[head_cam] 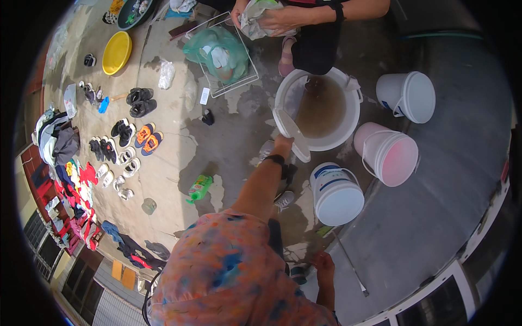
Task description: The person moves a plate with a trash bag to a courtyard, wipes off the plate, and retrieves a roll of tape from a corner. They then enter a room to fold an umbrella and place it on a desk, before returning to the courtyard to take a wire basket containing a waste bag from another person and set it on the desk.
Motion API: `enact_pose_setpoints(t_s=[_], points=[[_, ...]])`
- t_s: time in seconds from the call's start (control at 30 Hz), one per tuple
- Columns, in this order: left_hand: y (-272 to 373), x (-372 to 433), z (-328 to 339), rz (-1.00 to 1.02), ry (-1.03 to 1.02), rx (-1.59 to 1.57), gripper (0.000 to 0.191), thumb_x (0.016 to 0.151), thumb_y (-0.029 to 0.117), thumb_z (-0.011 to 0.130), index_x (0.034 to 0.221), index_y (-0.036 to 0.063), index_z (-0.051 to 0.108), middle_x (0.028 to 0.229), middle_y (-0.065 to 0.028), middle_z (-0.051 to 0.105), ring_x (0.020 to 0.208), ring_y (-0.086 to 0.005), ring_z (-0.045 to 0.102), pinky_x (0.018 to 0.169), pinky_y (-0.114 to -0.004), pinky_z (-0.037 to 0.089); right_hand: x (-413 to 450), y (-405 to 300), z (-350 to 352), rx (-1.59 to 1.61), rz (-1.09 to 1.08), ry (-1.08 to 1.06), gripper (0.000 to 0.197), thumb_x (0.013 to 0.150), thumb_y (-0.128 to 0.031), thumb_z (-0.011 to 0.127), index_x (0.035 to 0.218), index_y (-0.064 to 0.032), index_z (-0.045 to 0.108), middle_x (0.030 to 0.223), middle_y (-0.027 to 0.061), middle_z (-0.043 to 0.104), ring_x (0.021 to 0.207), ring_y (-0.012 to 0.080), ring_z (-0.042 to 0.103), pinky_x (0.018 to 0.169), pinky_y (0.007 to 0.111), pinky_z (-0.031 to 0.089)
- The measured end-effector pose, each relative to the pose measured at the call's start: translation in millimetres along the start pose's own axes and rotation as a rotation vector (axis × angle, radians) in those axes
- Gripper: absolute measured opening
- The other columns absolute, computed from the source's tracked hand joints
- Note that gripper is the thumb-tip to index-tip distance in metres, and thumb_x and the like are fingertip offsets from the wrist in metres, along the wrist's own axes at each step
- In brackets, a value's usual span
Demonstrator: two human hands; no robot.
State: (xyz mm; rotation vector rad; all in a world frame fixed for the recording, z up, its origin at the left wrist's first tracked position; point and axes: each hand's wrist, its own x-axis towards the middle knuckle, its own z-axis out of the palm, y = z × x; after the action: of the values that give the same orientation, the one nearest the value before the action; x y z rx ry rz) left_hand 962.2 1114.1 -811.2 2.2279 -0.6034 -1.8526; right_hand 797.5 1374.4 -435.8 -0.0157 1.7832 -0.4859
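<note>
My left hand (283,142), with a dark band at the wrist, grips the lower end of a white plastic washboard (294,132). The board leans across the near left rim of a large white tub (351,124). Murky brown water (322,110) stands in the tub, with a dark reddish thing at its far side. Low on the right, my right hand (324,261) hangs beside my body with fingers loosely bent, and no object shows in it. A long thin-handled brush (350,263) lies on the ground near it.
A co-worker's hands (281,19) hold a wet pale cloth beyond the tub. White buckets (338,195) and a pink bucket (393,157) stand right. Left are a green bottle (200,187), a wire rack (236,84) with a green bag, several shoes (149,138) and a yellow basin (117,53).
</note>
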Motion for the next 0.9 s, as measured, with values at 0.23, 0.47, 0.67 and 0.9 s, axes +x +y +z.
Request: enact_pose_setpoints(t_s=[0.23,0.47,0.67,0.9], points=[[-29.8,18.5,-21.9,0.023,-0.226,0.128,0.019,0.072,0.022,0.057,0.077,0.0039,0.054,0.060,-0.0097,0.053,0.049,-0.0207,0.051,0.042,-0.030,0.040,13.4,40.5,-6.0,0.001,0.193,0.082,0.019,0.081,-0.014,0.051,0.098,-0.0043,0.048,0.079,0.0060,0.056,0.067,0.0159,0.057,0.054,0.023,0.044],[-68.8,-5.8,-137.6,0.241,-0.161,0.491,0.028,0.071,0.014,0.055,0.096,0.0025,0.055,0.071,-0.0087,0.060,0.060,-0.0176,0.059,0.047,-0.029,0.046,43.4,6.6,6.5,-0.036,0.046,-0.003,0.014,0.082,-0.012,0.047,0.094,-0.0041,0.049,0.080,0.0067,0.057,0.067,0.0177,0.059,0.053,0.024,0.046],[-8.6,-38.4,-255.2,0.105,0.052,0.674,0.025,0.068,0.021,0.055,0.087,0.0051,0.059,0.071,-0.0119,0.061,0.064,-0.0252,0.060,0.061,-0.035,0.048,81.9,-34.4,27.1,0.027,-0.174,0.011,0.016,0.082,-0.010,0.048,0.096,-0.0032,0.049,0.078,0.0079,0.058,0.063,0.0134,0.058,0.052,0.022,0.042],[39.1,-38.9,-334.2,0.088,0.084,0.718,0.021,0.070,0.011,0.054,0.090,0.0045,0.057,0.072,-0.0088,0.060,0.053,-0.0165,0.059,0.041,-0.027,0.043,105.8,-41.5,2.3,0.096,-0.188,0.029,0.020,0.079,-0.012,0.050,0.097,-0.0030,0.049,0.079,0.0083,0.059,0.060,0.0144,0.059,0.047,0.022,0.042]])
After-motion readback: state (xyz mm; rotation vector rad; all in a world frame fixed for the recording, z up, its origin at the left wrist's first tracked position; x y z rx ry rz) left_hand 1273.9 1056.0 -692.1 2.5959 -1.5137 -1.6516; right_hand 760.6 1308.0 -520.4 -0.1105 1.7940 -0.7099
